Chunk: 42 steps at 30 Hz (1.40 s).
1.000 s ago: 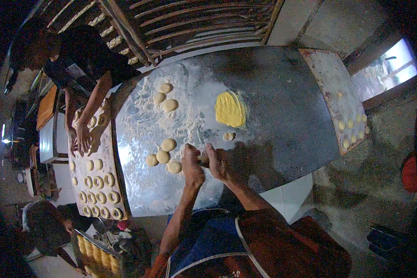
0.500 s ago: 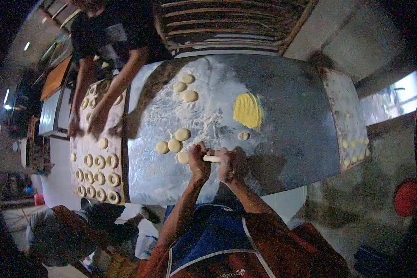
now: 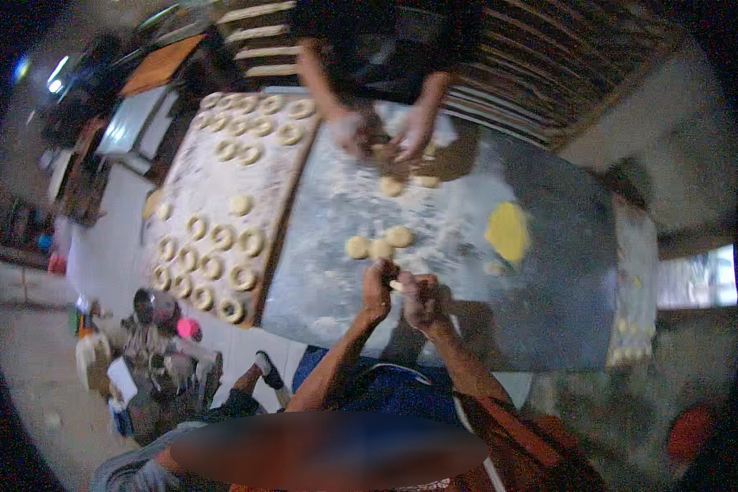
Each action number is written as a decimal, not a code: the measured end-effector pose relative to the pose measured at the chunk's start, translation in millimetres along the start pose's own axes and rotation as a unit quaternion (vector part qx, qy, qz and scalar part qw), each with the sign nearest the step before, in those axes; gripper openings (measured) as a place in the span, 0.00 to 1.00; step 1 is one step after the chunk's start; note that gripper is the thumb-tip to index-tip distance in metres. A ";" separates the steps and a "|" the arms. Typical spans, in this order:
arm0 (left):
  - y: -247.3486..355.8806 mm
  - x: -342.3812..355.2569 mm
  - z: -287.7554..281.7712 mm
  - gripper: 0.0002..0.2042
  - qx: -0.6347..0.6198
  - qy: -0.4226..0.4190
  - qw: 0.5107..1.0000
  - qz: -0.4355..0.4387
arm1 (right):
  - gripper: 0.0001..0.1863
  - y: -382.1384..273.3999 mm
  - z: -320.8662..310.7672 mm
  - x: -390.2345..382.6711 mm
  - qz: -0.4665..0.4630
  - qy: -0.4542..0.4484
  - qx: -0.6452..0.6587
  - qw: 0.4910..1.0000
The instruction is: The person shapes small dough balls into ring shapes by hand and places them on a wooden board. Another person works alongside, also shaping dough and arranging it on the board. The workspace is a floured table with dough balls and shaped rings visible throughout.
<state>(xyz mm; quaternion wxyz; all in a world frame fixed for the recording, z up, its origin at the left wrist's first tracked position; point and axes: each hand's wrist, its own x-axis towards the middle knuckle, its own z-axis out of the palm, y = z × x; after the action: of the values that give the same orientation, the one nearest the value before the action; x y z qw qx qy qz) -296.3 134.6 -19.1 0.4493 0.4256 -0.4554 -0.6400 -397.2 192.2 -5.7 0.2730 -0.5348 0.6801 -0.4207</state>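
Close to the table's near side, my left hand [image 3: 376, 289] and my right hand [image 3: 422, 303] are closed around a small pale piece of dough [image 3: 396, 285]. Only a short bit of it shows between the fingers; the rest is hidden. Just beyond my left hand lie round dough pieces [image 3: 357, 247] in a loose cluster. A flattened yellow mass [image 3: 508, 232] sits to the right on the floured metal table [image 3: 549, 312], with small pale lumps [image 3: 494, 268] below it.
Across the table, a co-worker's hands [image 3: 353, 135] are over the floured surface, near two dough rounds [image 3: 391, 187]. At the left, a floured board [image 3: 271, 184] holds several dough rings. Another board [image 3: 631, 271] stands at the right end. Another person sits or crouches at lower left.
The view has swung left. The co-worker has moved from the ring board to the table's far side. The dough between my hands shows less, and my hands are closer together.
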 end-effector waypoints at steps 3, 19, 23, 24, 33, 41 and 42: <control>35.1 13.4 -38.1 0.19 0.163 -0.022 0.982 0.098 | 0.26 -27.9 33.3 24.5 0.055 -0.006 0.111 0.992; 175.1 123.3 -417.6 0.16 0.322 0.325 0.873 0.168 | 0.13 -269.0 329.1 207.8 -0.105 -0.347 0.155 0.919; 150.4 194.8 -480.2 0.14 0.377 0.344 0.860 -0.026 | 0.31 -256.4 381.1 257.0 -0.062 -0.290 -0.045 0.954; 149.8 201.9 -482.1 0.15 0.513 0.357 0.778 -0.064 | 0.36 -252.5 381.4 268.6 -0.057 -0.281 -0.126 0.950; 176.9 230.9 -543.0 0.22 0.662 0.100 0.735 0.107 | 0.30 -225.9 373.5 233.8 -0.217 -0.231 -0.151 0.936; 171.0 221.4 -531.1 0.19 0.160 0.294 0.917 0.216 | 0.26 -243.6 389.5 218.3 -0.294 -0.174 -0.187 0.921; 182.9 207.2 -500.3 0.16 0.151 0.234 0.947 0.162 | 0.26 -231.1 380.4 215.0 -0.263 -0.161 -0.142 0.941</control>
<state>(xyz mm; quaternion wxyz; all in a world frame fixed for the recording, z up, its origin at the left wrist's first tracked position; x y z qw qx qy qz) 166.7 -198.4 17.7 0.5711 0.5468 -0.4917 -0.3648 -29.7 -137.3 21.8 0.1800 -0.7884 0.5148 -0.2846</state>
